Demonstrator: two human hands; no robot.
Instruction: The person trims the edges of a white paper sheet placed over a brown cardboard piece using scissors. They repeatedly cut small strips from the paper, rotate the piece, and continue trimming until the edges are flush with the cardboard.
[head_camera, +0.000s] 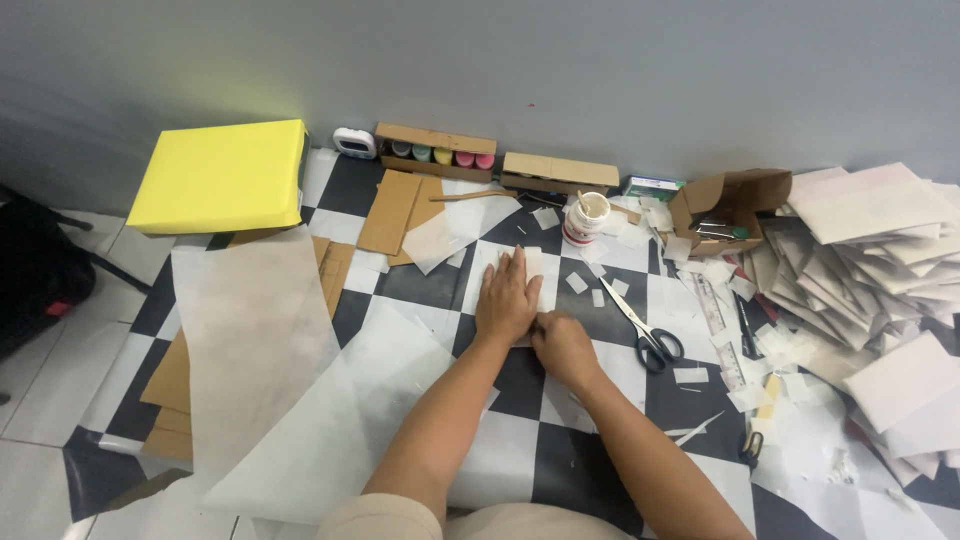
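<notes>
A: In the head view, what do the hands do?

B: The left hand (508, 297) lies flat, fingers open, on a small white paper sheet (528, 272) on the black-and-white checkered floor (560, 455). The right hand (562, 345) is curled beside it, touching; if it holds something, I cannot tell.

A: And nearby?

B: Black-handled scissors (643, 331) lie to the right, and a white glue jar (585, 220) stands behind.

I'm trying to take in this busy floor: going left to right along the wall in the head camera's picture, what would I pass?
Yellow box → small white clock → cardboard tray of coloured pots → closed cardboard box → open cardboard box → heap of white paper pieces.
</notes>
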